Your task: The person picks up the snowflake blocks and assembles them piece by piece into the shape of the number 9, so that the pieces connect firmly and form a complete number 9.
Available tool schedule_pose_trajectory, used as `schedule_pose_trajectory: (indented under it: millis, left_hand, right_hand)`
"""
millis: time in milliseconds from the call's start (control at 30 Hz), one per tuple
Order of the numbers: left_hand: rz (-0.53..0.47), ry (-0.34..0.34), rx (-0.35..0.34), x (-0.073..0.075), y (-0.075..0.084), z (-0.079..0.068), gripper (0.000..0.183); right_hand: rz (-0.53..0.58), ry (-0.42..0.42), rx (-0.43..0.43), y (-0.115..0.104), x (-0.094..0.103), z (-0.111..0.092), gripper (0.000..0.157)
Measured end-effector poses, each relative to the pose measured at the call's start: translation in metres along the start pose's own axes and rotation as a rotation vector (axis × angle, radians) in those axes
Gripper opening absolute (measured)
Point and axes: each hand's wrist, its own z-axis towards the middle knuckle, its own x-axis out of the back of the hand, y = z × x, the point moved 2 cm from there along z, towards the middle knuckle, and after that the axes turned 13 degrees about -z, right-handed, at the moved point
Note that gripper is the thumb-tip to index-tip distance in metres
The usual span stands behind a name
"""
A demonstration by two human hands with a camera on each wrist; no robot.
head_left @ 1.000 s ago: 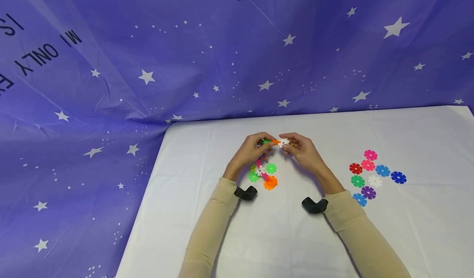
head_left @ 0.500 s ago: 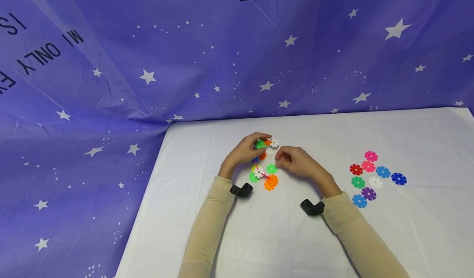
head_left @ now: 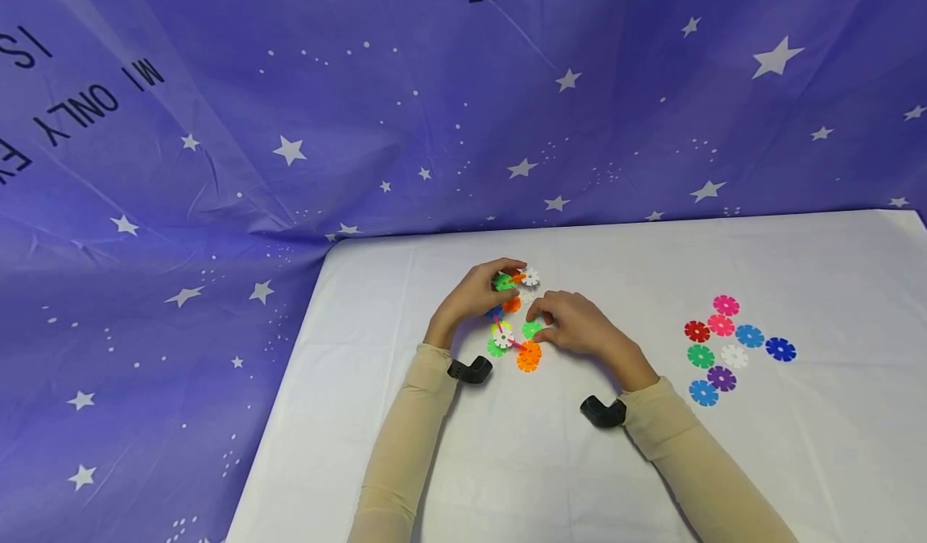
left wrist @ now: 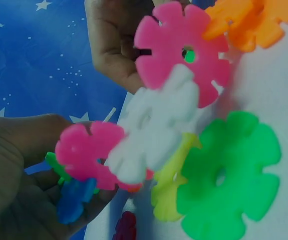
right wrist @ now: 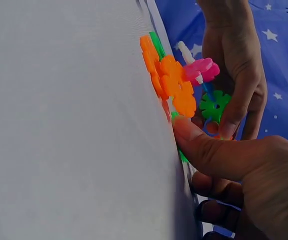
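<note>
My left hand (head_left: 474, 292) grips a chain of interlocking plastic snowflake discs. Its green disc (head_left: 503, 283) lies by the fingers, with an orange and a white disc (head_left: 532, 277) at the far end. Toward me the chain runs through pink discs (left wrist: 184, 55) and a white disc (left wrist: 154, 127) to an orange disc (head_left: 529, 355). My right hand (head_left: 578, 322) is low over the table, thumb and index finger at the edges of a loose light green disc (head_left: 532, 329). In the right wrist view the thumb covers part of that disc.
Several loose discs lie apart at the right, among them a red disc (head_left: 697, 331), a dark blue disc (head_left: 780, 349) and a purple disc (head_left: 721, 379). A white cloth covers the table (head_left: 521, 462). Behind it hangs a purple curtain (head_left: 434, 109) with stars.
My right hand has let go of the white disc at the chain's far end and come down toward me to the light green disc. My left hand has shifted slightly left with the chain.
</note>
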Motion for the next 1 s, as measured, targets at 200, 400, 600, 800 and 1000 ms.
schedule_pose_trajectory:
  millis: [200,400,600,800,1000]
  left_hand:
    - [0.026,0.006,-0.009,-0.001,0.0,0.001,0.045]
    - [0.066,0.017,-0.036,-0.003,0.0,0.002,0.046]
    - [0.064,0.031,-0.029,-0.006,0.004,0.003,0.042]
    - [0.093,0.005,-0.027,-0.012,0.007,0.006,0.041]
    - [0.107,0.003,-0.032,-0.016,0.008,0.006,0.04]
  right_hand:
    - [0.069,-0.016,-0.095,0.003,0.002,0.0,0.027]
    - [0.133,0.073,-0.159,0.014,0.009,-0.003,0.017]
    - [0.165,0.232,-0.221,0.022,0.014,-0.004,0.017]
    - [0.154,0.332,-0.255,0.024,0.016,-0.005,0.018]
    - [0.132,0.338,-0.254,0.026,0.015,-0.006,0.013]
